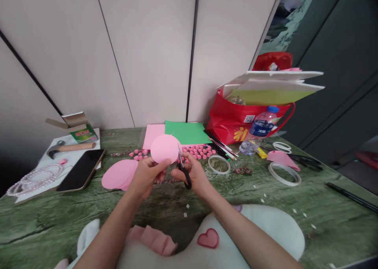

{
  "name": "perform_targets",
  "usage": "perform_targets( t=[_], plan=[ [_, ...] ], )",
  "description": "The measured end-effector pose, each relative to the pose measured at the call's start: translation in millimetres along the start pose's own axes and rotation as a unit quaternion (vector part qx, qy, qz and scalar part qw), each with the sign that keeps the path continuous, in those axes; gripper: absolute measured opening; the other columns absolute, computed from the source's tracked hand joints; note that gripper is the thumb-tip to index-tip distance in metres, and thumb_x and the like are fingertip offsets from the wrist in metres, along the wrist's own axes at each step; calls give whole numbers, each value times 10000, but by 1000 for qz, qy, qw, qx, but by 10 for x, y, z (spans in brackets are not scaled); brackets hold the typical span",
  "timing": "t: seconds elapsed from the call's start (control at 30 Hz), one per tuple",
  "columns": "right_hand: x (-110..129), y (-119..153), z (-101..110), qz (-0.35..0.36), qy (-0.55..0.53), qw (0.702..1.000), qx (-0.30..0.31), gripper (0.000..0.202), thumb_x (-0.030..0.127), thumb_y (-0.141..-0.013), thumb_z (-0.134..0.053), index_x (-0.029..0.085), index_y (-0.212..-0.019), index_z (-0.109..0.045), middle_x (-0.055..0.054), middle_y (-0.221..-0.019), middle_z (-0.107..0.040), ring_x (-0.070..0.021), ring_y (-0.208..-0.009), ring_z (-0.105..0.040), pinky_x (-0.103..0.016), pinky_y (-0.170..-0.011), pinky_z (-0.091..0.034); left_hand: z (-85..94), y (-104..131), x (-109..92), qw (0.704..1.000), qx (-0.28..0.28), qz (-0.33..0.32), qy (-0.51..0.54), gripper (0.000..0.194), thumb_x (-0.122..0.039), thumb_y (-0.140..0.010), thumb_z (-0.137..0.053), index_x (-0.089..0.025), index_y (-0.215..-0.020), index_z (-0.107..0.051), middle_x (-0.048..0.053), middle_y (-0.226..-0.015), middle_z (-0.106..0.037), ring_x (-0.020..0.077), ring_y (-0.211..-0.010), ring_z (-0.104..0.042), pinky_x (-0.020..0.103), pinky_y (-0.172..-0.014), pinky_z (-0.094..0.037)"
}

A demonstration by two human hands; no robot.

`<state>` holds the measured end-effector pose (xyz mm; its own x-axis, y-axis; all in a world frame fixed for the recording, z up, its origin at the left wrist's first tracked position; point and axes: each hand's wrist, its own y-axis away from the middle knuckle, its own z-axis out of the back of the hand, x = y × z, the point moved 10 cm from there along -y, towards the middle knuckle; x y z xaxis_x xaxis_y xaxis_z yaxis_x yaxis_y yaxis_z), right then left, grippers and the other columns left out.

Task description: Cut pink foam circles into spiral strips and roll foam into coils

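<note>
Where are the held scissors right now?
Near the centre of the head view, the scissors are in the right hand, blades at the right edge of the pink disc the left hand holds.

The red bag (223, 115) bears a QR code (249, 118).

Pink paper circle (164, 148), black-handled scissors (185, 173), green sheet (187, 132)

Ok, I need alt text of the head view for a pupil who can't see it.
A person's left hand holds a pink paper circle while the right hand holds black-handled scissors at its edge. More pink circles lie to the left on a green tabletop.
</note>
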<state>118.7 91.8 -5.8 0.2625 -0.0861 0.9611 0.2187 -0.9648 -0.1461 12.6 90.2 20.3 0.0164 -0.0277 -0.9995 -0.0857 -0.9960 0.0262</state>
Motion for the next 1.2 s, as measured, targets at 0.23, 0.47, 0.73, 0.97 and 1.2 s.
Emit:
perform_targets(
  t=[0.23, 0.47, 0.73, 0.97, 1.2],
  plan=[
    [48, 11, 4, 4, 27, 1000, -9, 629, 386, -515, -732, 175, -987, -375, 89, -450, -490, -71, -375, -437, -181, -384, -327, 8, 5, -35, 1000, -2, -13, 28, 222, -274, -606, -650, -128, -508, -515, -53, -391, -457, 31, -333, -365, 157, -331, -254],
    [18, 8, 1, 8, 29, 1000, -2, 618, 378, -536, -724, 178, -1004, -373, 90, -479, -497, -71, -363, -458, -184, -376, -355, -74, -6, -37, 995, 41, -11, 92, 184, -296, -675, -599, -125, -634, -545, -5, -547, -579, 72, -394, -488, 179, -343, -357],
    [-19, 51, -101, -25, 30, 999, 24, 602, 368, -544, -718, 173, -1002, -378, 74, -457, -520, -83, -373, -462, -184, -388, -350, -12, 13, 9, 996, 10, 0, 86, 234, -282, -639, -639, -109, -526, -528, -35, -408, -492, 34, -334, -409, 148, -325, -296],
    [32, 38, -76, 4, 9, 1000, 19, 638, 324, -523, -742, 183, -1017, -365, 58, -570, -529, -82, -480, -484, -196, -462, -350, 12, -4, 30, 1000, -1, 0, 9, 241, -277, -610, -656, -114, -499, -518, -48, -371, -451, 36, -307, -372, 158, -308, -244],
    [27, 24, -63, 4, 0, 1000, 14, 651, 321, -512, -748, 194, -1006, -345, 76, -542, -491, -73, -465, -442, -197, -459, -325, 8, 0, 9, 1000, -2, -8, -8, 238, -284, -630, -636, -117, -512, -513, -53, -373, -438, 32, -306, -349, 162, -314, -225]
  ],
)
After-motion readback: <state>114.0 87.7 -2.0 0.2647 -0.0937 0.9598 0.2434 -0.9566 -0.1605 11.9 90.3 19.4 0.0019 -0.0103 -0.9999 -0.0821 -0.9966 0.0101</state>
